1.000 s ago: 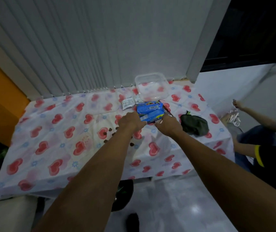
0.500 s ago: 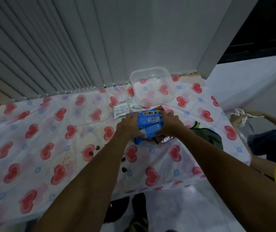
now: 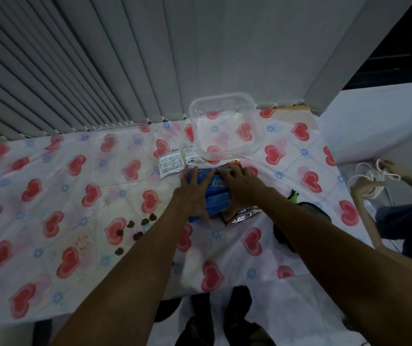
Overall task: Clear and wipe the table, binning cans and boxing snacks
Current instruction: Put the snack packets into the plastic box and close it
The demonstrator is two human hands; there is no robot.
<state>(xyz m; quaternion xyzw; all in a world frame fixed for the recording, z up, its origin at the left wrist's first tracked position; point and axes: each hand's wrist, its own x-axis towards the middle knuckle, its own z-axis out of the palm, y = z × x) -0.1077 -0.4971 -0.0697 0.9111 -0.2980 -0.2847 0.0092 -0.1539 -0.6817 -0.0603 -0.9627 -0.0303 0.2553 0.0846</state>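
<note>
Between the two hands sits a blue snack pack (image 3: 216, 196), pressed from both sides: the left hand (image 3: 191, 196) lies flat along its left edge with fingers (image 3: 195, 174) stretched narrow and together, while the right hand (image 3: 242, 188) covers its right side, fingers curled over the far end. Both hold the pack; whether it is lifted off the worktop (image 3: 50, 221) or resting on it, I cannot tell. Its long axis runs away from the person, the far end pointing toward the clear box (image 3: 224, 126), which stands just beyond the fingertips and looks empty. A foil wrapper (image 3: 243, 217) pokes out under the right wrist, and an orange edge shows at the pack's far end.

Judging by this, the job is in its early part — no snack is boxed yet. Just left of the left fingertips lies a white sachet (image 3: 177, 162), touching the box's near corner. Brown crumbs (image 3: 135, 226) dot the cloth beside the left forearm, and a dark cloth (image 3: 307, 213) lies behind the right forearm, so wiping is likely undone. No cans are in sight.
</note>
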